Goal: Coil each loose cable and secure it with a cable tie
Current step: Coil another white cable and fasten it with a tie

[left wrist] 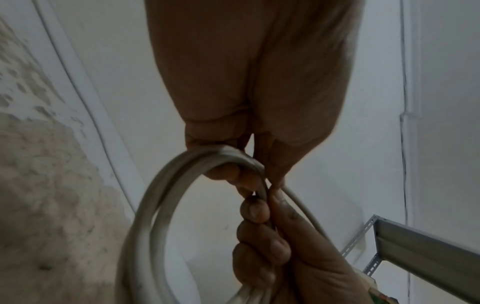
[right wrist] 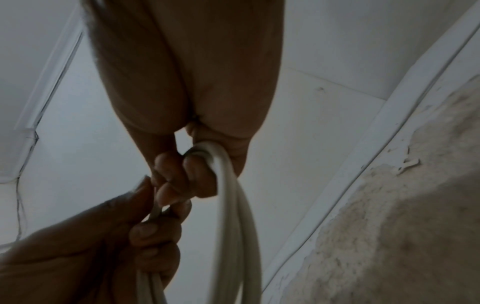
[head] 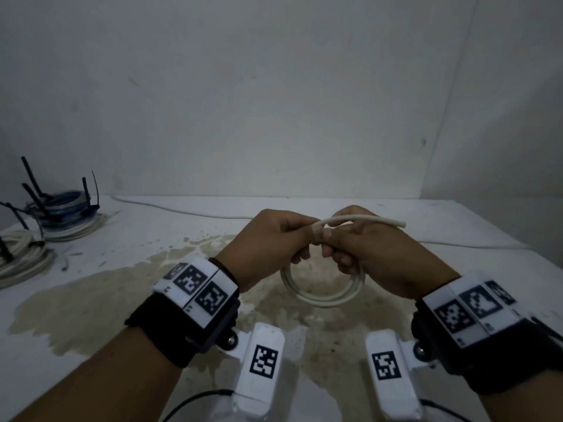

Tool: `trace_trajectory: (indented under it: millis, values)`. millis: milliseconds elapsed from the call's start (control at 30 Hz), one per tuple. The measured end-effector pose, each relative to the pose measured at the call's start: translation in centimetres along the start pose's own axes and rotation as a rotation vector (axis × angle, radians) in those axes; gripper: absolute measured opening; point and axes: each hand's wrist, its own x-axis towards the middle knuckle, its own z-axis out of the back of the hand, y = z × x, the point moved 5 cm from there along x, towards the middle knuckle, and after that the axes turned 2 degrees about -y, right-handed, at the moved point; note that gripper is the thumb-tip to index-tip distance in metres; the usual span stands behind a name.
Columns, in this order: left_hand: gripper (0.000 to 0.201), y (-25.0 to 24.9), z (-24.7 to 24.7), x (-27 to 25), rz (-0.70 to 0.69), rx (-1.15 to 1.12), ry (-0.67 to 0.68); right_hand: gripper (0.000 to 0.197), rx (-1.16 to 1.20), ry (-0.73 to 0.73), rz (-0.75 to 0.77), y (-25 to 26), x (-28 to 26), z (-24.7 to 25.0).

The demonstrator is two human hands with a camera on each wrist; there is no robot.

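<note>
From the head camera, both hands meet above the middle of a white table [head: 396, 214] whose paint has worn away in a large beige patch. The left hand [head: 268, 239] and the right hand [head: 374, 254] grip the top of a small coil of white cable [head: 323, 295], whose loops hang below the knuckles, just above the worn patch. The cable's free end [head: 380, 220] arcs over the right hand and points to the right. A further run of white cable [head: 189, 210] lies along the far edge of the table. At the far left sit finished bundles: a stack of blue and white coils [head: 67, 214] and a white coil [head: 21, 260] nearer, each with black cable ties [head: 30, 175] sticking upward.

In the left wrist view, the left hand [left wrist: 249, 92] has its fingers [left wrist: 233, 174] curled through the coil [left wrist: 145, 216], with the strands running over them. The right hand [left wrist: 280, 253] comes in from below with its fingers closed around the strands, touching the left fingertips. A grey metal shelf bracket [left wrist: 420, 253] shows at the lower right.

In the right wrist view, the right hand [right wrist: 187, 82] hooks its curled fingers [right wrist: 197, 174] around the bundled strands [right wrist: 239, 226], which drop blurred toward the bottom edge. The left hand [right wrist: 91, 246] enters from the lower left, its thumb and fingers pinching a strand just beside the right fingertips.
</note>
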Motion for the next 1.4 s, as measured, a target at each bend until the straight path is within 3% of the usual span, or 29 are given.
trace_trajectory:
  millis: [167,267,333,400,467,533,667,867,1000,1167,1267,1400]
  values:
    - [0.02,0.7,0.3,0.1,-0.012,-0.023,-0.066,0.026,0.13,-0.025,-0.034,-0.5,-0.5,0.5]
    - [0.022,1.3,1.1,0.4,0.004,-0.059,-0.184,0.051,0.268,-0.147,-0.063,-0.9,-0.6,2.4]
    - [0.02,1.6,1.4,0.5,-0.002,-0.029,-0.218,0.059,0.037,-0.325,0.078,0.3,-1.0,4.1]
    - [0.018,1.7,1.0,0.5,0.002,0.017,-0.202,0.045,-0.407,-0.408,0.261,2.3,-1.5,4.2]
    - [0.017,1.9,0.3,0.5,0.013,0.02,-0.175,0.034,-0.767,-0.338,0.345,3.1,-1.4,3.0]
    - [0.017,2.1,-0.2,0.5,0.032,-0.049,-0.173,0.024,-0.927,-0.26,0.364,2.4,-1.1,2.0]
    - [0.016,2.7,-0.2,0.5,0.083,-0.267,-0.231,0.021,-0.844,-0.334,0.278,0.2,-1.1,2.5]
    - [0.015,2.9,-1.0,0.5,0.075,-0.261,-0.26,0.019,-0.537,-0.289,0.183,-1.2,-2.0,1.5]
    - [0.014,3.1,-2.2,0.6,0.079,-0.289,-0.213,0.023,-0.774,-0.235,0.252,-1.2,-2.1,1.5]
    - [0.016,3.4,-3.7,0.6,0.143,-0.403,-0.058,0.022,-0.625,-0.136,0.232,-1.4,-2.3,2.7]
    - [0.017,2.8,-4.4,0.9,0.164,-0.3,-0.001,0.023,-0.746,-0.08,0.246,-1.4,-2.7,2.7]
    - [0.028,1.9,-6.6,1.7,0.048,0.02,0.067,0.01,-0.791,-0.091,0.171,-2.1,-3.0,3.1]
